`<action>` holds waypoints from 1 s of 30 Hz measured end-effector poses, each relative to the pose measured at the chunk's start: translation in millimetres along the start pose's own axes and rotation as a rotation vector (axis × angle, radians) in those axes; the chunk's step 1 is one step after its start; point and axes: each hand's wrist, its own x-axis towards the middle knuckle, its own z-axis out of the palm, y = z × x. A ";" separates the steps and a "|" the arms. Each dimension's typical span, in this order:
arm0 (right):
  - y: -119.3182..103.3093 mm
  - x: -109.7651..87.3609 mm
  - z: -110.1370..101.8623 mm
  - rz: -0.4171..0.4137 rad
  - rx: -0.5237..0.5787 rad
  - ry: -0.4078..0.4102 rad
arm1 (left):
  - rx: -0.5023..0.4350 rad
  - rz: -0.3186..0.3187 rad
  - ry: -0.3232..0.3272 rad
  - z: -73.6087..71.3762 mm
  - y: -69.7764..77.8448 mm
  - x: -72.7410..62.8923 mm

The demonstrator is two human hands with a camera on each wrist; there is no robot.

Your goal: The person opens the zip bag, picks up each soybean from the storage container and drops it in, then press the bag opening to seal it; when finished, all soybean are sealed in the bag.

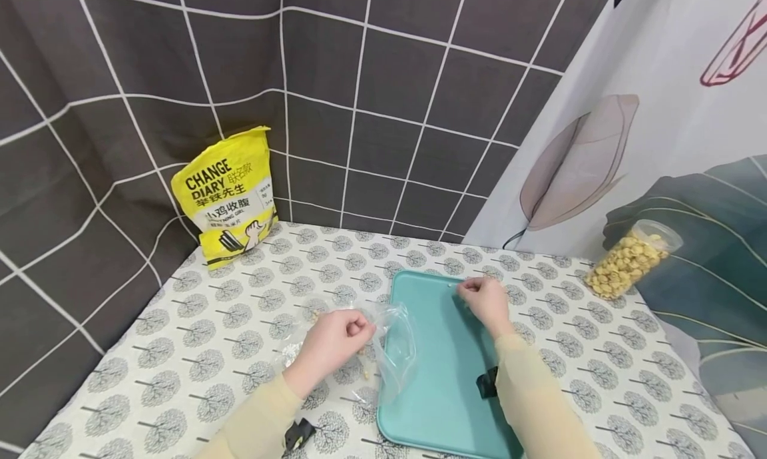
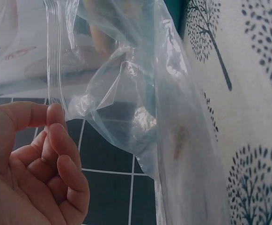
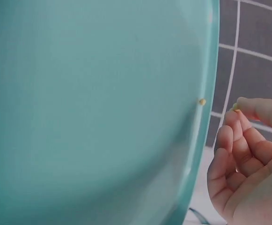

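Note:
My left hand [image 1: 332, 342] pinches the zip edge of a clear plastic zip bag [image 2: 173, 84] between thumb and forefinger, holding its mouth up beside and partly over the teal tray [image 1: 440, 392]. Some small yellowish bits [image 1: 367, 374] show through the plastic lower down. At the tray's far edge, my right hand [image 1: 488, 306] pinches a tiny yellow piece [image 3: 236, 107] between thumb and fingertip, seen best in the right wrist view. One more small yellow piece [image 3: 202, 101] lies on the tray close to its far rim.
A yellow snack bag [image 1: 230, 199] stands upright at the back left against the dark checked curtain. Toward the right edge of the tree-print cloth [image 1: 326, 432] is a clear jar [image 1: 629, 262] of yellow pieces. Curtains border the back and right.

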 end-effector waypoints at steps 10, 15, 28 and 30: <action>-20.6 -20.4 2.8 -0.142 0.057 -0.012 | 0.003 0.013 0.011 1.1 1.8 0.7; -27.7 -33.3 8.5 -0.248 0.073 -0.051 | 0.006 0.000 0.011 0.4 2.1 0.4; -51.4 -75.4 9.2 -0.457 0.200 -0.354 | 0.009 -0.005 -0.001 0.2 0.4 1.1; -50.3 -76.5 12.1 -0.463 0.192 -0.367 | 0.007 -0.005 -0.001 0.4 0.3 0.9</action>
